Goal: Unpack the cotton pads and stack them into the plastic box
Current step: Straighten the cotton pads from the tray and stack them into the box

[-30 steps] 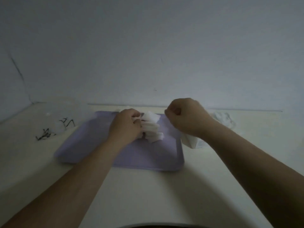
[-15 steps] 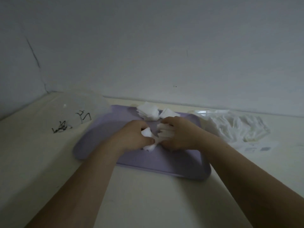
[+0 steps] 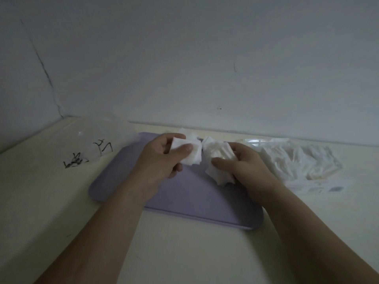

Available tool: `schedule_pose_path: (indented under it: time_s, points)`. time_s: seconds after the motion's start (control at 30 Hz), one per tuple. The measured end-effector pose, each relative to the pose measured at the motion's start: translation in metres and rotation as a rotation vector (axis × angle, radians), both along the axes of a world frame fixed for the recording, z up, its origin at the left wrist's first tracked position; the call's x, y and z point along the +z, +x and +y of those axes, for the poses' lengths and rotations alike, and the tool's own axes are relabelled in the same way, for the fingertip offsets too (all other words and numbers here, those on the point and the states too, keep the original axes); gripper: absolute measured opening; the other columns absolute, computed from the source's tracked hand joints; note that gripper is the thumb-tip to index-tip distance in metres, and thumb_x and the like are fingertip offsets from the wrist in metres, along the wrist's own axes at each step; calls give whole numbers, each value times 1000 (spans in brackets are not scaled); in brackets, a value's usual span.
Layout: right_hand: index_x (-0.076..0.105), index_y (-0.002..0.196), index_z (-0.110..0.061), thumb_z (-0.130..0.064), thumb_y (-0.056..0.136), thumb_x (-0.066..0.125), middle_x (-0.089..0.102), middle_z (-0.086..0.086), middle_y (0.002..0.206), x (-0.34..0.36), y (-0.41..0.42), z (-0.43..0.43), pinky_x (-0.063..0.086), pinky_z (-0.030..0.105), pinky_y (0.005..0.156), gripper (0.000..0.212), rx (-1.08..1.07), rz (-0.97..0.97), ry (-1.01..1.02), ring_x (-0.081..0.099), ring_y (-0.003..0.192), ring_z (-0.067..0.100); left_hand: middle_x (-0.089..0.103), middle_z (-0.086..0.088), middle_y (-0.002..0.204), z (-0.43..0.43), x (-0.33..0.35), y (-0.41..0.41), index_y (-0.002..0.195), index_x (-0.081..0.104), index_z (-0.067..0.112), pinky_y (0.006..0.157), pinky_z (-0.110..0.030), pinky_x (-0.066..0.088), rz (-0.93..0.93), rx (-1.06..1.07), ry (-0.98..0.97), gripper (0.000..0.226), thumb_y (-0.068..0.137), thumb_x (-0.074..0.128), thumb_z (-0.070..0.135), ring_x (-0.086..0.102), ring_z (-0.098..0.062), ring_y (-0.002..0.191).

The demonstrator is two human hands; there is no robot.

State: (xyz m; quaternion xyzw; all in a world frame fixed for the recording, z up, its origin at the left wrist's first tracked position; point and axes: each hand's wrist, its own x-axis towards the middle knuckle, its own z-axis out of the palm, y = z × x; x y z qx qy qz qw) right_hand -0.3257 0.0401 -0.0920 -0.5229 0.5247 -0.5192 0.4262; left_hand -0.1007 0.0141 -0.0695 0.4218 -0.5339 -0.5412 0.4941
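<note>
Left hand [image 3: 162,160] pinches a bunch of cotton pads [image 3: 187,153]; right hand [image 3: 246,171] grips fanned pads [image 3: 218,158] just beside, mid-frame over the purple tray [image 3: 184,203]. Crumpled wrapper [image 3: 297,160] lies right. Unpacking looks mostly done; no pads visibly boxed yet.

**Room around the tray**

The left hand [image 3: 159,160] and the right hand [image 3: 248,171], each gripping pads [image 3: 189,153], are blocking the far half of the tray [image 3: 201,203]. Its near half is lying open. A wrapper [image 3: 297,160] is crowding the right side, and clear plastic [image 3: 90,138] is sitting far left by the wall [image 3: 184,58].
</note>
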Motion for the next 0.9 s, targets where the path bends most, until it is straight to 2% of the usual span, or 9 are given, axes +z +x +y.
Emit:
schedule_pose_path:
  time_s: [0.07,0.17,0.27,0.4,0.53,0.6,0.7,0.8,0.9]
  points:
    - [77,113,-13,-10,85,82,81,13,106,2,2,2,61,45,78,28,11,-10,7,77,94,29,76,-4,91,-1,-2,-1,116,69,10,50,-27,44,57,-42,-25,23,94,72,7,62,-17,67]
    - [78,97,-4,-22,78,75,77,24,96,4,6,6,52,47,72,26,14,-51,-5,70,82,31,78,-9,103,0,-6,-4,112,69,9,62,-32,52,32,-97,-52,19,94,69,2,68,-21,83]
    - [76,96,1,-17,74,70,74,34,106,9,11,10,52,47,75,30,27,-96,-24,67,85,31,78,-10,107,2,-11,-6,108,71,11,79,-41,56,-10,-101,-59,16,92,74,7,69,-22,93]
    - [82,87,-19,-10,67,63,77,8,88,17,12,19,54,37,69,29,28,-7,-88,67,79,19,74,12,126,1,-11,-5,100,79,30,103,-36,51,-171,-67,-194,26,76,84,23,67,-4,117]
    - [85,84,-33,-4,71,63,78,-10,83,21,12,24,59,35,72,39,69,38,-117,70,80,10,80,7,108,6,-10,-6,96,79,20,79,-24,56,-159,-199,-192,25,83,82,0,72,-5,90]
    - [81,93,-32,1,76,70,79,-15,84,22,11,24,62,33,76,39,32,115,-138,72,83,8,80,9,101,9,-9,-7,93,78,16,72,-31,59,-220,-199,-217,20,82,83,0,71,-10,81]
    - [78,97,-27,13,79,69,80,-13,89,25,8,25,62,28,77,45,-16,209,-177,72,82,3,80,3,94,8,-8,-6,92,81,16,76,-37,59,-243,-190,-219,17,77,85,10,72,-14,82]
    - [82,94,-28,17,84,62,82,-8,95,28,9,27,63,32,81,51,-15,199,-181,76,87,12,81,-8,102,5,-6,0,100,83,15,91,-41,57,-191,-185,-158,23,79,86,8,75,-25,100]
    - [83,96,-24,13,86,65,82,-11,89,24,8,23,62,35,84,43,-83,216,-163,75,85,8,81,-6,95,1,-5,6,93,85,21,80,-30,53,-132,-98,-116,20,80,84,6,73,-18,88]
